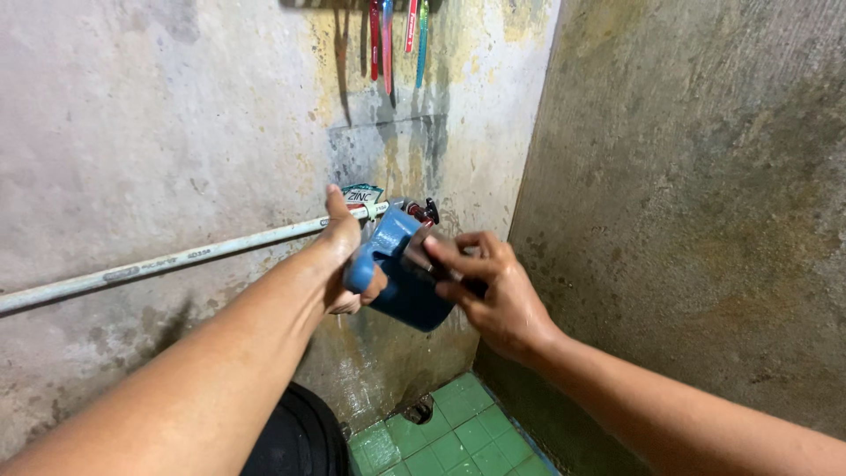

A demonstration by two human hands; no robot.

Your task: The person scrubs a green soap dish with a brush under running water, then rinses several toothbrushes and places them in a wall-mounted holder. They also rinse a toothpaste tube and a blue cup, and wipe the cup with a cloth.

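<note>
Blue dipper (407, 284), held at far wall tap (421, 211): left hand (345, 256) clenched round its handle, right hand (493, 286) pinching its rim; filling step, steady hold needed.

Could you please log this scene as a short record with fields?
Setting: corner of stained concrete walls, green tiled floor
Left hand: grips the handle of a blue dipper
Right hand: fingers on the dipper's rim
Pipe: white, runs along the wall to a tap above the dipper
Overhead: toothbrushes hanging on the wall
Below: black bucket, floor drain
</note>
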